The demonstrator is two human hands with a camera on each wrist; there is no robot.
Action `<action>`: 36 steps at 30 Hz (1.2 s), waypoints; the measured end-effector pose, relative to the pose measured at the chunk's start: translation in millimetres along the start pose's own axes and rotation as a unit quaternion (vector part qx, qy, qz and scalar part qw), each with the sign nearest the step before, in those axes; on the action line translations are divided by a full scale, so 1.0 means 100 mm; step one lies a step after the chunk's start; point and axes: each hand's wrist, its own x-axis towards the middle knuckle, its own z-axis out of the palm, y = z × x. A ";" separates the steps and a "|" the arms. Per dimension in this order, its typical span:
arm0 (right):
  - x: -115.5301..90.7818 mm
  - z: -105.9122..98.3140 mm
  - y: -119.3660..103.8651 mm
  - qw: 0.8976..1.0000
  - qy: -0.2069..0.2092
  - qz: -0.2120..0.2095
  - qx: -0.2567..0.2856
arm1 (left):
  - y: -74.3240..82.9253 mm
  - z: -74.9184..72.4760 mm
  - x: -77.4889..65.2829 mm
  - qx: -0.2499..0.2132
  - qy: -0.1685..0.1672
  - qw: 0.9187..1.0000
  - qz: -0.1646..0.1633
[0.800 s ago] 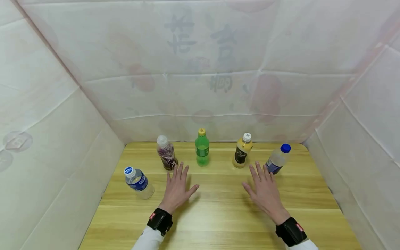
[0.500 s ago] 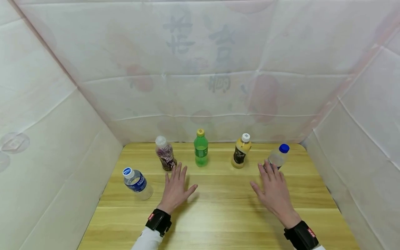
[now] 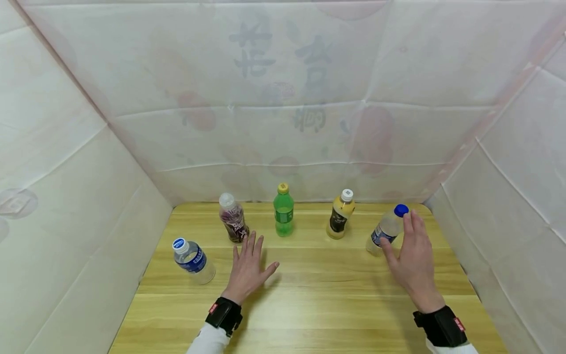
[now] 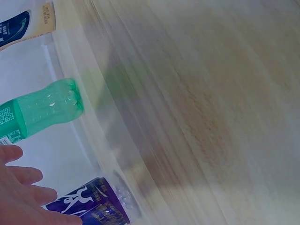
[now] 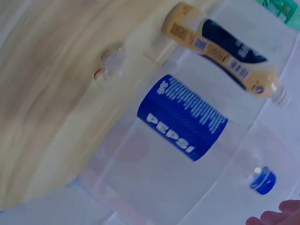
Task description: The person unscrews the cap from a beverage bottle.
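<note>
My right hand (image 3: 413, 260), fingers straight, is beside the right side of a clear plastic bottle (image 3: 389, 226) with a blue cap. In the right wrist view its blue label (image 5: 183, 117) reads PEPSI, and fingertips (image 5: 276, 218) show near the cap at the lower corner. My left hand (image 3: 246, 273) is spread over the table, holding nothing. Just beyond its fingertips stands a purple-labelled bottle (image 3: 233, 219) with a clear cap; in the left wrist view the fingers partly cover that bottle (image 4: 93, 201). Both wrists wear black bands.
A green bottle (image 3: 284, 214) with a yellow cap stands at the back middle. Right of it is a yellow drink bottle (image 3: 339, 219) with a white cap. A clear blue-labelled bottle (image 3: 194, 260) stands at left. Pale cloth walls (image 3: 283, 147) enclose the wooden table (image 3: 318, 305).
My right hand has moved right, from in front of the blue-capped bottle to its right side, and turned more upright. The bottle's label shows again. My left hand has stayed put.
</note>
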 end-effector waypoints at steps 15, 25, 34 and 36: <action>-0.01 0.10 0.23 0.954 -0.128 0.256 0.092 | -0.01 0.02 -0.04 -0.013 -0.001 1.000 -0.002; 0.03 0.21 0.28 0.916 -0.152 0.344 0.140 | -0.01 0.02 -0.06 -0.020 -0.004 1.000 -0.009; 0.04 0.25 0.31 0.917 -0.142 0.347 0.136 | -0.02 0.02 -0.07 -0.029 -0.006 1.000 -0.011; 0.05 0.25 0.31 0.918 -0.144 0.347 0.128 | -0.02 0.02 -0.07 -0.031 -0.006 0.999 -0.011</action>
